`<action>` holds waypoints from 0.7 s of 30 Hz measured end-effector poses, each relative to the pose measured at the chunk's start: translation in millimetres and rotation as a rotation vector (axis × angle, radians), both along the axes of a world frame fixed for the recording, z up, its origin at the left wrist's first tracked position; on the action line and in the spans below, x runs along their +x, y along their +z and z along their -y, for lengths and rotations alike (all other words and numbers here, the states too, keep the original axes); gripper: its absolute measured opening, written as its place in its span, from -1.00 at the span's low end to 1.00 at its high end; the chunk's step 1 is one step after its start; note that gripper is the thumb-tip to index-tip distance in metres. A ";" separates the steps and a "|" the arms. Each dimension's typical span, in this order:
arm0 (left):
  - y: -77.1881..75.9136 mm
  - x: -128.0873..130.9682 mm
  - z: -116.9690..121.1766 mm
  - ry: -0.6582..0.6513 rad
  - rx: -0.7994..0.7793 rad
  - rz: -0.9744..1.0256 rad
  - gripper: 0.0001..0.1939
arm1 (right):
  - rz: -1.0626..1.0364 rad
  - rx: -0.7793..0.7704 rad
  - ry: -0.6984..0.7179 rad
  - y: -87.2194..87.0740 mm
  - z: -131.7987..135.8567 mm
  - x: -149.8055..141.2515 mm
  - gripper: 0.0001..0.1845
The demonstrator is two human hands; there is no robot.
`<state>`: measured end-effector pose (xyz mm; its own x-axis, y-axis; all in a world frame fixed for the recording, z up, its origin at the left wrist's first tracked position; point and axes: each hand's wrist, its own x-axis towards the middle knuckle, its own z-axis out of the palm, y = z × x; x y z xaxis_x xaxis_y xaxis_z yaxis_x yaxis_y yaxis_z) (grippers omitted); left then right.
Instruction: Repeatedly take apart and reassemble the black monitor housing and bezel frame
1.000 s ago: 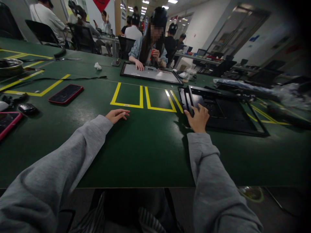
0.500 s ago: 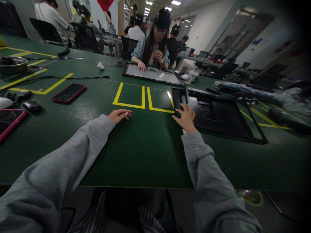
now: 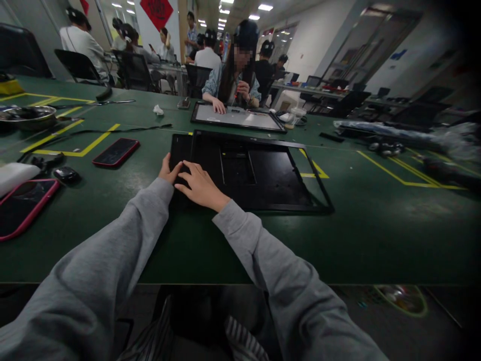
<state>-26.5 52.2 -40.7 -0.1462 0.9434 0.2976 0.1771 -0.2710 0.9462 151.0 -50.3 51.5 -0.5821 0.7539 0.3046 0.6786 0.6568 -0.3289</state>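
A large black flat panel frame (image 3: 263, 173) lies on the green table (image 3: 376, 230) right in front of me. My right hand (image 3: 199, 183) rests flat on its near left corner, fingers stretched out toward the left. My left hand (image 3: 168, 171) touches the panel's left edge beside it, thumb on top; its fingers are mostly hidden behind the right hand. Both arms wear grey sleeves.
A red-cased phone (image 3: 115, 151) lies to the left, and another device in a pink case (image 3: 22, 205) at the near left. Opposite, a person works on a white panel (image 3: 236, 118). A metal bowl (image 3: 26, 115) sits far left. Yellow tape marks (image 3: 398, 173) run to the right.
The black panel has slid left from the right side of the table to straight before me, covering the yellow squares. My right hand came with it; my left hand now touches its edge.
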 end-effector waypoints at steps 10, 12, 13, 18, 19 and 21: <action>4.9 -28.6 -22.6 -0.006 -0.016 -0.224 -0.21 | -0.194 0.251 -0.504 -22.6 -8.1 162.4 -0.67; 6.7 -29.5 -28.9 -0.023 -0.009 -0.237 -0.21 | -0.172 0.324 -0.670 -30.2 -10.1 212.8 -0.65; 7.6 -30.2 -31.6 -0.020 -0.005 -0.240 -0.22 | -0.157 0.353 -0.745 -33.2 -9.6 237.3 -0.63; 12.4 -36.7 -33.1 0.100 0.030 -0.277 -0.22 | -0.104 0.326 -1.076 -45.9 2.0 332.4 -0.55; 14.0 -37.9 -29.2 0.119 0.036 -0.309 -0.25 | -0.095 0.273 -1.108 -48.7 4.0 343.6 -0.52; 18.8 -38.6 -16.0 0.145 0.039 -0.410 -0.38 | -0.093 0.134 -1.134 -54.2 5.7 357.9 -0.46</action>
<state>-65.1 68.2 -22.0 -0.1389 0.9088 0.3934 0.5747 -0.2495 0.7794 508.9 -56.0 -2.7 0.4409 0.7889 0.4281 0.8793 -0.2839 -0.3825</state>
